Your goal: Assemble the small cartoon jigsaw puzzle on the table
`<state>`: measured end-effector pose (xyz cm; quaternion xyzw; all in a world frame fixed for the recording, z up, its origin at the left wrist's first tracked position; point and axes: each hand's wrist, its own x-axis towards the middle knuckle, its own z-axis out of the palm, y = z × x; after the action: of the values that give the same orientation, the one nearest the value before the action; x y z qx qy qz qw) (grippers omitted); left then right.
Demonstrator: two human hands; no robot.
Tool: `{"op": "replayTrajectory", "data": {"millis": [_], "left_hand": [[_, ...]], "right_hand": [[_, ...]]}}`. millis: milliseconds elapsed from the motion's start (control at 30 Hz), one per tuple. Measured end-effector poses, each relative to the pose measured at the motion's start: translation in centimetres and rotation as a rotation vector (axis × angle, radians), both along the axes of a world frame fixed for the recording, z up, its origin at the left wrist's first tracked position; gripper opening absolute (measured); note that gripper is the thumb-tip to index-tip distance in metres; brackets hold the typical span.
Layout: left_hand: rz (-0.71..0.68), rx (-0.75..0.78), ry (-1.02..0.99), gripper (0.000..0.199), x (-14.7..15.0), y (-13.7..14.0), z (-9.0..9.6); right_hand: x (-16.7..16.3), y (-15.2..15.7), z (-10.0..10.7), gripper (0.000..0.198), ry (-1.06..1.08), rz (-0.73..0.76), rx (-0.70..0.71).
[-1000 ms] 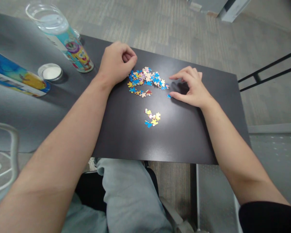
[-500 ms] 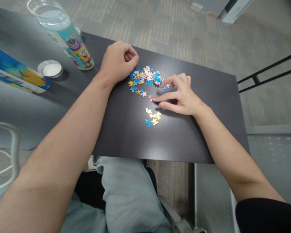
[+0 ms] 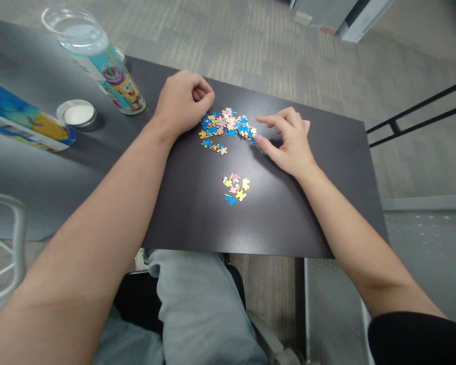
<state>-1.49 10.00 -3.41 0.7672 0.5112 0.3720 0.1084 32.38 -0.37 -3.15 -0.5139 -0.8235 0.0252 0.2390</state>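
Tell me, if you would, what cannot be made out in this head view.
Head view:
Left hand: palm hidden by its curled fingers.
Right hand: thumb contact with pieces, too small to tell.
Larger puzzle pile: overlapping pieces hide those underneath.
Blue tube: cut off by the left edge.

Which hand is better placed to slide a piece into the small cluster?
Likely the right hand: spread open beside the big pile, while the left hand is curled at the pile's far-left edge.
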Motion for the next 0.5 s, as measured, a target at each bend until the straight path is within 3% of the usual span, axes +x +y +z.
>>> {"op": "replayTrajectory", "data": {"millis": [267, 500], "left_hand": [[0.045, -0.072, 0.038, 0.017, 0.4, -0.3, 0.2], [0.011, -0.103, -0.022, 0.021, 0.0, 0.0, 0.1]], "right_hand": [[-3.5, 0.0, 0.5, 0.051, -0.116, -0.051, -0.010], [-3.5, 0.3, 0.2, 0.039, -0.050, -0.016, 0.050]]}}
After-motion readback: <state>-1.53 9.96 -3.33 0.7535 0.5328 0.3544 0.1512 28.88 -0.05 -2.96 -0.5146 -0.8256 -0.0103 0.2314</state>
